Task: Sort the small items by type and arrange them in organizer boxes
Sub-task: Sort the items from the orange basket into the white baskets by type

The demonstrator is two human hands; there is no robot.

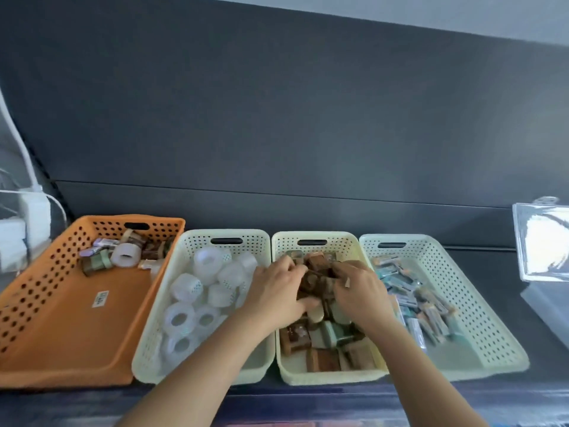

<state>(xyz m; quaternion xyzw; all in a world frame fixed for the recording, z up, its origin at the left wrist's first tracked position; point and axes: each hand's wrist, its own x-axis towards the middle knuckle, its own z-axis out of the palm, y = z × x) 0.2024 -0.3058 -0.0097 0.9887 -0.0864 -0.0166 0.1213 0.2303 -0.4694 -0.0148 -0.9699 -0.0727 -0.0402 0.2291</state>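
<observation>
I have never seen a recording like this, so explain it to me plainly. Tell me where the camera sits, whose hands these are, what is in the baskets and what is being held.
There is no machine here: a person sorts small things with bare hands. The single picture comes from a camera worn on the person's head, looking forward and down. Four baskets stand in a row on a dark surface. The orange basket, at the left end, has a few mixed items at its far end. The white basket next to it holds clear tape rolls. The third basket holds brown and green rolls, and the pale green basket holds small flat packets. The left hand and the right hand are both in the third basket, fingers curled round a heap of those rolls.
</observation>
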